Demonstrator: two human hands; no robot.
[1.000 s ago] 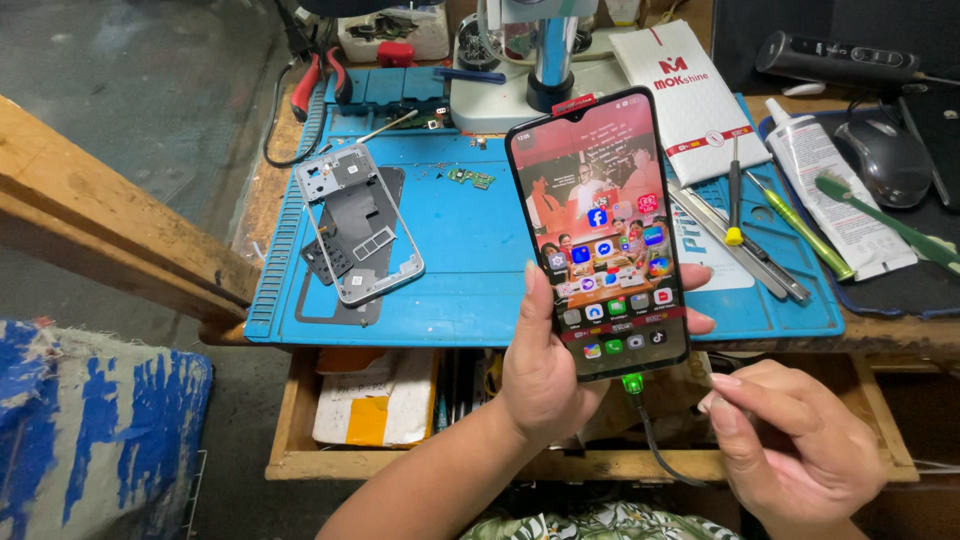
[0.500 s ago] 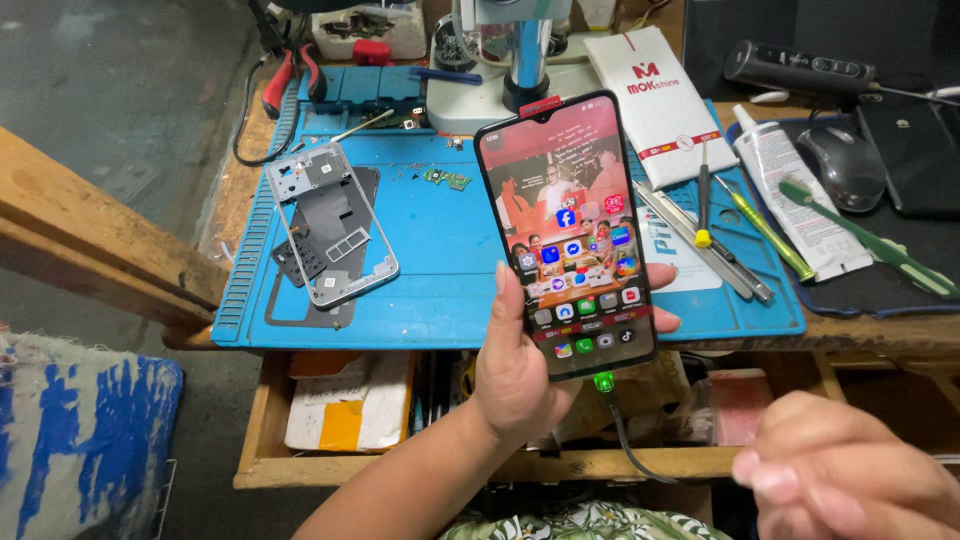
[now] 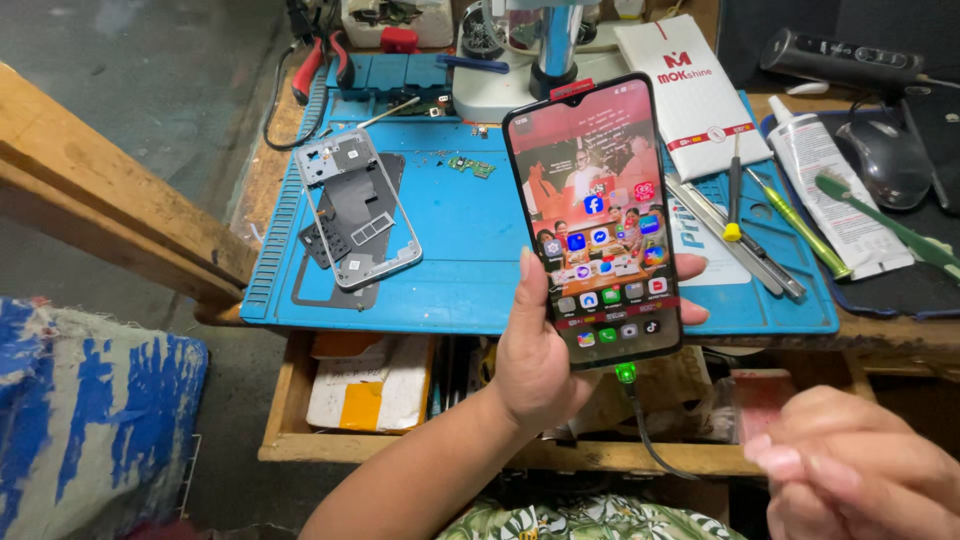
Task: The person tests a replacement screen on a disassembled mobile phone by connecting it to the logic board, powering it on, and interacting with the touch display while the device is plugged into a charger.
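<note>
My left hand (image 3: 540, 360) holds a black smartphone (image 3: 592, 220) upright above the bench, its screen lit with rows of app icons. A cable with a glowing green plug (image 3: 626, 374) hangs from the phone's bottom edge. My right hand (image 3: 860, 470) is at the lower right, blurred, fingers curled loosely, apart from the phone and the cable; nothing shows in it. On the blue work mat (image 3: 480, 250) to the left lie a silver phone frame (image 3: 360, 205) and a dark back cover beneath it.
A small green circuit board (image 3: 470, 165) lies on the mat. Screwdrivers and tweezers (image 3: 760, 225) lie to the right, near a white box (image 3: 690, 90), a tube, and a mouse (image 3: 893, 160). A microscope base (image 3: 540, 70) stands behind. An open drawer (image 3: 370, 385) sits below; wooden plank left.
My right hand has let go near the cable and dropped toward the lower right corner. The phone stays held in my left hand; the view has shifted slightly.
</note>
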